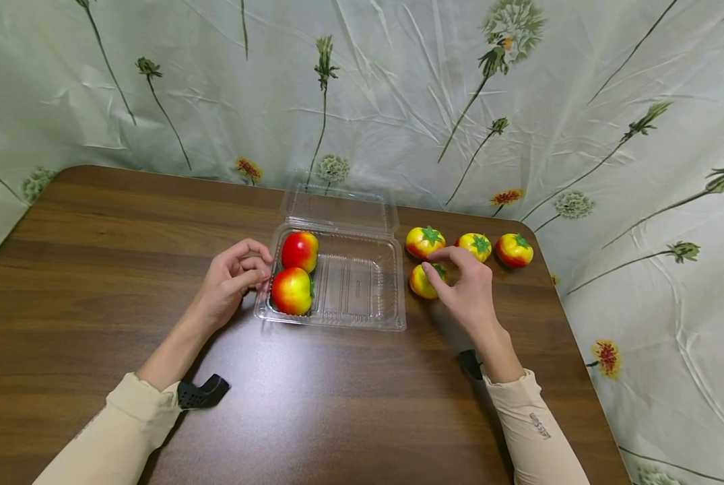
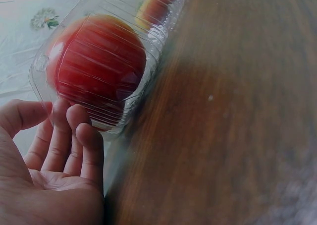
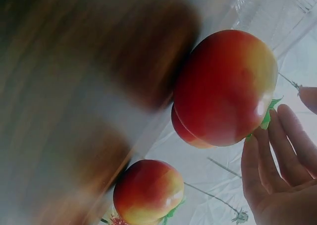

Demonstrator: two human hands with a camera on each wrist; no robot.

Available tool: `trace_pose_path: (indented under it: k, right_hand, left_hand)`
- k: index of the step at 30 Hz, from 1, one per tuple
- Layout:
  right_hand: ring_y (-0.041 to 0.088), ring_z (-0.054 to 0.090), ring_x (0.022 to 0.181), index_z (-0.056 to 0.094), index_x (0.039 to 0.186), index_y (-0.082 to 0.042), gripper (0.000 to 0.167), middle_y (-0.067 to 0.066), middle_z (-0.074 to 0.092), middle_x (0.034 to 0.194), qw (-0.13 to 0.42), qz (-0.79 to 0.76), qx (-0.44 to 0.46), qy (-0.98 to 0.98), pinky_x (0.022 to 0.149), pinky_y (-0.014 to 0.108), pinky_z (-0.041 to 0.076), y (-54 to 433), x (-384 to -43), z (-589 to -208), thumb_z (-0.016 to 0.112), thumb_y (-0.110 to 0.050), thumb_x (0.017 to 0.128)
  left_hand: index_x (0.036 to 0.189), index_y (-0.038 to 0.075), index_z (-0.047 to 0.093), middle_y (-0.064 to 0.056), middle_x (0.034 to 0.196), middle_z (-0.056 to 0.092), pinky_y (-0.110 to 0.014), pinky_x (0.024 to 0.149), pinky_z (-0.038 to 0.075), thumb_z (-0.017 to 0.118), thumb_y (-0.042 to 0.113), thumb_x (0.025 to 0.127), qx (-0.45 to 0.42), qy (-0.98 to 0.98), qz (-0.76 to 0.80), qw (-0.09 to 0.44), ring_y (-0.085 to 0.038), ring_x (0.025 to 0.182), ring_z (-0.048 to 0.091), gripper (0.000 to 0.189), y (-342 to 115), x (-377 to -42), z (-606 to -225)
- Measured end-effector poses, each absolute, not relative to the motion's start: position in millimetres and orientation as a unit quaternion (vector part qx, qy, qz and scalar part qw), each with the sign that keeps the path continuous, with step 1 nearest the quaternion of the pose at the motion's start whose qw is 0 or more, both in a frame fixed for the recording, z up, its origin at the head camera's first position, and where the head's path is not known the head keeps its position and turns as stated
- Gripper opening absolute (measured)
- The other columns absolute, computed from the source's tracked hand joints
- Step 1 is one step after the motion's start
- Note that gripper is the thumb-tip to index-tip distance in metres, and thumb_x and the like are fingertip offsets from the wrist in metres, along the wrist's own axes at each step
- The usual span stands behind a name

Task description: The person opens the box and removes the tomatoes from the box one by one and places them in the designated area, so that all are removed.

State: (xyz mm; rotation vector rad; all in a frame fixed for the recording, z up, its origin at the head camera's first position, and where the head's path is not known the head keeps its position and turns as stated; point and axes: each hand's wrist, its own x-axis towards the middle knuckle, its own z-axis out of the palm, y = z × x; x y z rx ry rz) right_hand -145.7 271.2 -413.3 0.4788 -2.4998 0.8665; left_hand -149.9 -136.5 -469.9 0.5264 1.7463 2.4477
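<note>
A clear plastic clamshell container point(image 1: 362, 286) lies on the table with its lid point(image 1: 340, 205) folded back. Two glossy red-and-yellow tomatoes, an upper one point(image 1: 300, 250) and a lower one point(image 1: 292, 292), sit along its left side. My left hand point(image 1: 225, 283) is at the container's left edge, its thumb and forefinger pinching the rim in the left wrist view. Over the nearest loose tomato point(image 3: 225, 88), my right hand point(image 1: 467, 289) has its fingers by the green calyx; the thumb point(image 3: 308, 98) stands apart from the fruit.
Behind the right hand, three more tomatoes form a row: a left one point(image 1: 423, 242), a middle one point(image 1: 475, 246) and a right one point(image 1: 514, 250). The brown wooden table point(image 1: 313, 404) ends against a flower-printed curtain point(image 1: 398, 101) at the back and right.
</note>
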Motion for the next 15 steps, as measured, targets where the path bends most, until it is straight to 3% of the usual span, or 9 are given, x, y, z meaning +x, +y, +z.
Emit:
trace_pose_path:
  k: [8, 15]
  right_hand:
    - [0.023, 0.072, 0.096, 0.075, 0.104, -0.005, 0.018, 0.007, 0.076, 0.101, 0.214, 0.32, 0.177, -0.906, 0.09, 0.035, 0.056, 268.2, -145.7, -416.1, 0.083, -0.012, 0.09]
    - [0.025, 0.073, 0.097, 0.074, 0.105, -0.006, 0.018, 0.009, 0.077, 0.102, 0.206, 0.331, 0.187, -0.902, 0.089, 0.042, 0.058, 262.9, -144.5, -418.5, 0.083, -0.011, 0.09]
  left_hand:
    - [0.108, -0.003, 0.058, -0.004, 0.077, 0.069, -0.022, 0.054, 0.054, 0.051, -0.014, 0.099, 0.171, 0.569, 0.803, 0.047, -0.02, 0.06, 0.058, 0.016, -137.0, -149.7, -468.8]
    - [0.108, -0.003, 0.058, -0.004, 0.077, 0.069, -0.022, 0.054, 0.053, 0.051, -0.014, 0.1, 0.172, 0.569, 0.803, 0.049, -0.019, 0.06, 0.058, 0.016, -136.3, -149.8, -468.9]
